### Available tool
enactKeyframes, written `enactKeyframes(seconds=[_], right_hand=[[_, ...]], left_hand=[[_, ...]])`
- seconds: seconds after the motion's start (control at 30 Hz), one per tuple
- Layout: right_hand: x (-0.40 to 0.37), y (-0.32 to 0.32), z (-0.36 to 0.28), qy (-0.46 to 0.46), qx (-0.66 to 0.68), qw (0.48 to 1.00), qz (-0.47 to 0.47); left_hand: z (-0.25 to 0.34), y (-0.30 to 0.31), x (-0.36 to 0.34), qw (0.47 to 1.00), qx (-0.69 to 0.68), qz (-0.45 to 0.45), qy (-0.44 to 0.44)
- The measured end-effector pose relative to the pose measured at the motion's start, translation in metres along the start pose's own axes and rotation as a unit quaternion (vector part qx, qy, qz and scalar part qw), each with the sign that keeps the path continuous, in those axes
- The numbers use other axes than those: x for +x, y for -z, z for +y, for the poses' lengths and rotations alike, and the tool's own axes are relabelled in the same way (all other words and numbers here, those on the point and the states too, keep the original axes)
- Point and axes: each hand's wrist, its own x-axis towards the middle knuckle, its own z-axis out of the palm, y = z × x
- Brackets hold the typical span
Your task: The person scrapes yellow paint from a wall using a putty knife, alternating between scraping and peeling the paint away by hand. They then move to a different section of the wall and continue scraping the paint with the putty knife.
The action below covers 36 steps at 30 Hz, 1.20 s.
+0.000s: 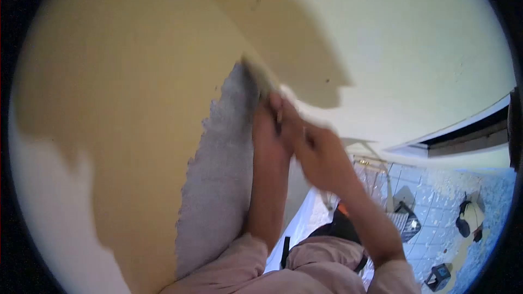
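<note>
Both my hands are raised to the wall [136,103] and closed together around a scraper [262,80], blurred by motion. Its blade meets the wall at the top of a bare grey strip [215,185], whose left edge is jagged against the smooth coating. My left hand [268,130] is on the left side of the grip. My right hand [322,152] wraps the grip from the right, overlapping the left. Most of the handle is hidden by my fingers.
Far below on the right, pale flakes litter a tiled floor [400,173]. A work lamp [439,276], another dark-framed lamp-like object [408,223] and a light-and-dark bundle [469,219] lie there. A dark recess [468,136] opens at right. Shadows fall across the wall.
</note>
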Motion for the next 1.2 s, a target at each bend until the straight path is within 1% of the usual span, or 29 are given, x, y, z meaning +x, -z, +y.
enactKeyframes(seconds=[0.03,0.07,0.1,0.13,0.17,0.2,0.23,0.27,0.3,0.33,0.37,0.43,0.47,0.5,0.53,0.57,0.63,0.67,0.7,0.8,0.87,0.9,0.97,1.0,1.07,1.1,1.13,1.17,1.2], right_hand=[[0.014,0.003,-0.007,-0.063,0.025,0.998,-0.012],[0.012,0.007,-0.015,-0.037,-0.013,0.999,-0.002],[0.006,0.004,-0.009,-0.03,-0.016,0.999,-0.001],[-0.005,-0.003,0.009,0.054,-0.04,0.998,0.02],[-0.006,-0.005,0.018,0.143,-0.063,0.987,0.046],[-0.006,-0.005,0.011,0.17,-0.068,0.981,0.062],[-0.002,-0.002,0.004,0.165,-0.065,0.982,0.059],[0.003,0.003,-0.005,0.056,-0.044,0.997,0.022],[0.01,0.009,-0.011,-0.041,-0.032,0.999,-0.016],[0.0,0.006,-0.004,0.03,-0.028,0.999,-0.004],[-0.006,0.001,0.017,0.148,-0.105,0.983,0.027],[-0.007,0.004,0.0,0.015,-0.075,0.997,-0.013],[0.005,0.008,-0.001,-0.007,-0.063,0.998,-0.022],[0.018,0.014,-0.007,-0.021,-0.055,0.998,-0.029],[0.008,0.012,-0.015,0.021,-0.09,0.996,-0.001],[0.005,0.009,-0.013,0.024,-0.094,0.995,0.001],[0.002,0.005,-0.013,0.065,-0.116,0.991,0.0],[0.01,0.013,-0.017,-0.024,-0.133,0.99,-0.026],[0.019,0.017,-0.016,-0.022,-0.08,0.996,-0.036],[0.003,0.012,-0.023,0.031,-0.12,0.992,-0.002],[0.006,0.016,-0.014,0.033,-0.138,0.99,-0.024],[0.009,0.023,-0.014,0.064,-0.092,0.994,-0.011],[-0.003,0.017,-0.027,0.02,-0.136,0.989,-0.044],[0.0,0.015,-0.028,0.024,-0.136,0.99,-0.036],[0.0,0.009,-0.024,0.012,-0.128,0.991,-0.025],[0.0,0.01,-0.028,0.009,-0.12,0.992,-0.028],[0.005,0.014,-0.034,0.025,-0.111,0.993,-0.015],[0.008,0.017,-0.038,0.038,-0.103,0.994,-0.006],[0.003,0.015,-0.033,0.039,-0.1,0.994,-0.005]], left_hand=[[0.02,-0.026,0.006,0.996,0.078,0.037,-0.033],[0.024,-0.035,0.007,0.993,-0.087,0.068,0.029],[0.028,-0.041,0.007,0.959,-0.251,0.095,0.092],[0.022,-0.033,0.002,0.958,-0.256,0.096,0.089],[0.008,-0.018,0.001,0.944,-0.32,0.009,0.078],[0.001,-0.011,-0.005,0.92,-0.38,-0.068,0.069],[0.009,-0.021,-0.006,0.921,-0.379,-0.063,0.072],[0.017,-0.035,-0.006,0.991,-0.131,0.02,0.018],[0.024,-0.046,0.001,0.987,0.12,0.095,-0.05],[0.015,-0.031,0.002,0.967,-0.23,0.081,0.071],[0.002,-0.018,-0.001,0.966,-0.234,0.08,0.07],[0.005,-0.016,-0.006,0.929,-0.357,0.003,0.097],[0.01,-0.032,0.001,0.991,-0.075,0.111,0.032],[0.011,-0.029,0.014,0.983,-0.12,0.114,0.082],[0.014,-0.029,0.009,0.964,-0.21,0.119,0.11],[0.015,-0.028,0.0,0.936,-0.298,0.126,0.141],[0.014,-0.035,0.008,0.944,-0.274,0.143,0.12],[0.013,-0.036,0.008,0.951,-0.242,0.163,0.103],[0.016,-0.036,0.023,0.959,-0.244,0.111,0.096],[0.013,-0.03,0.004,0.942,-0.315,0.075,0.084],[-0.007,-0.015,0.008,0.923,-0.378,-0.008,0.071],[0.008,-0.032,0.015,0.876,-0.447,0.088,0.16],[0.019,-0.031,-0.003,0.894,-0.404,0.134,0.142],[0.02,-0.031,0.002,0.895,-0.402,0.126,0.144],[0.018,-0.026,-0.002,0.973,-0.214,0.074,0.052],[0.02,-0.03,0.012,0.998,0.0,0.042,-0.042],[0.023,-0.036,0.016,0.974,-0.215,0.063,0.034],[0.026,-0.04,0.017,0.897,-0.419,0.086,0.111],[0.026,-0.037,0.013,0.898,-0.417,0.086,0.112]])
